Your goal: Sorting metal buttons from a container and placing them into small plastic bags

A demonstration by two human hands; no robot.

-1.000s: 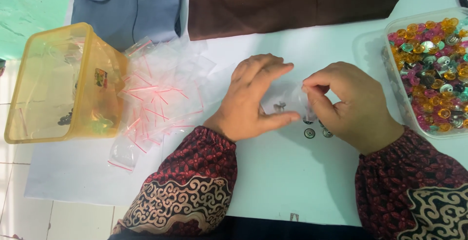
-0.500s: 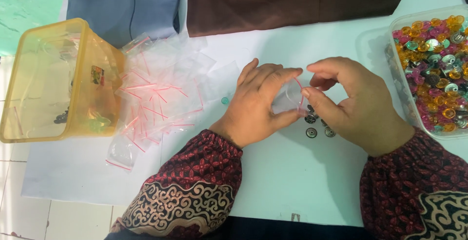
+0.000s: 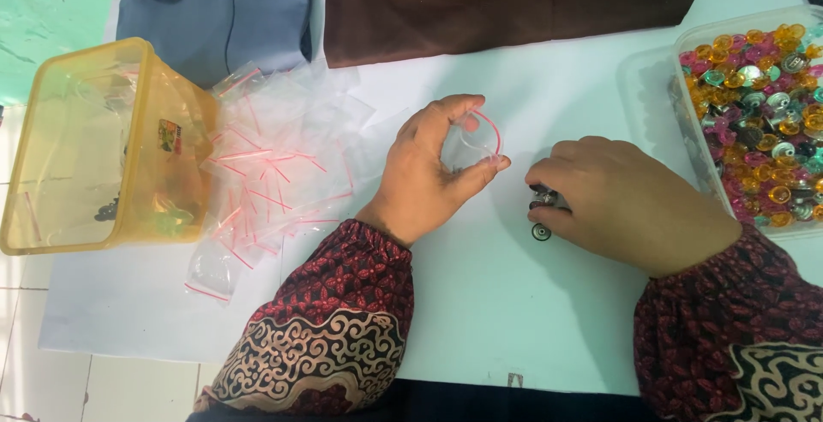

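My left hand [image 3: 433, 173] holds a small clear zip bag [image 3: 474, 141] with a red strip, its mouth held open between thumb and fingers. My right hand [image 3: 621, 203] rests palm down on the white table just to the right, fingertips on several small dark metal buttons [image 3: 543, 214]. One button lies free below the fingers. Both sleeves are dark red batik.
A heap of empty clear zip bags [image 3: 274, 173] lies left of my left hand. A yellow see-through tub [image 3: 94, 143] stands at far left. A clear tray [image 3: 677, 105] of coloured buttons sits at right. Blue cloth [image 3: 214, 11] and brown cloth [image 3: 506, 2] lie at the back.
My hands have parted: the left one lifted the bag and opened its mouth, while the right one moved down onto the buttons on the table.
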